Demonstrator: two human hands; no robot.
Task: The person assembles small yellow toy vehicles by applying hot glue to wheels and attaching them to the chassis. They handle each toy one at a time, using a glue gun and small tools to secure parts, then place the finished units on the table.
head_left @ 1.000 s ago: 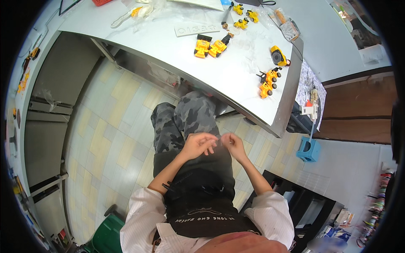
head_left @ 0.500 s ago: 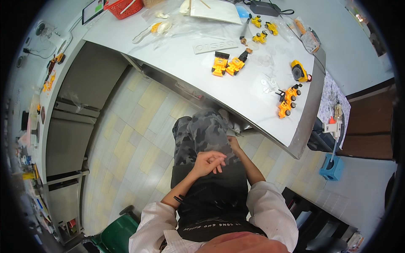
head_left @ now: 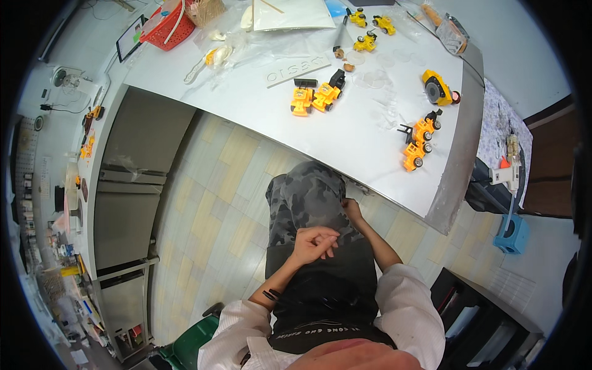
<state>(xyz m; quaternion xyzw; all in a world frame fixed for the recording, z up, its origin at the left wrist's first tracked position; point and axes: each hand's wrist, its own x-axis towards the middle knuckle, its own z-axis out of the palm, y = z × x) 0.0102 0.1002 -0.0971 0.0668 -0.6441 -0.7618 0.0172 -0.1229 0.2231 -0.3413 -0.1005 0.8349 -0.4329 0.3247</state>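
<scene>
The trousers [head_left: 305,194], grey camouflage cloth, soft and creased over the knees, are nearest both hands; a smooth black apron [head_left: 327,290] covers the lap. The left hand [head_left: 316,245] lies over the lap, relaxed, fingers half bent and slightly parted, with nothing seen in it. Between 1 and 2 o'clock from it, the right hand [head_left: 351,209] is beside the right knee, partly hidden, so I cannot tell whether it grips anything.

The step in hand seems to be work at the lap, not up on the white, flat tabletop [head_left: 351,135]; taking anything from there would call for lifting a hand over its edge.

At 12 o'clock from the left hand, two orange loaders [head_left: 302,102], glossy, plastic-looking and blocky, stand side by side before a pale plaque [head_left: 299,71] with raised lettering. Between 1 and 2 are orange toy trucks [head_left: 423,142] with round black wheels. Farther, at 11, is a red lattice basket [head_left: 166,29]; at 3, a blue stool [head_left: 510,237]; near 8, a green bin [head_left: 192,340].
</scene>
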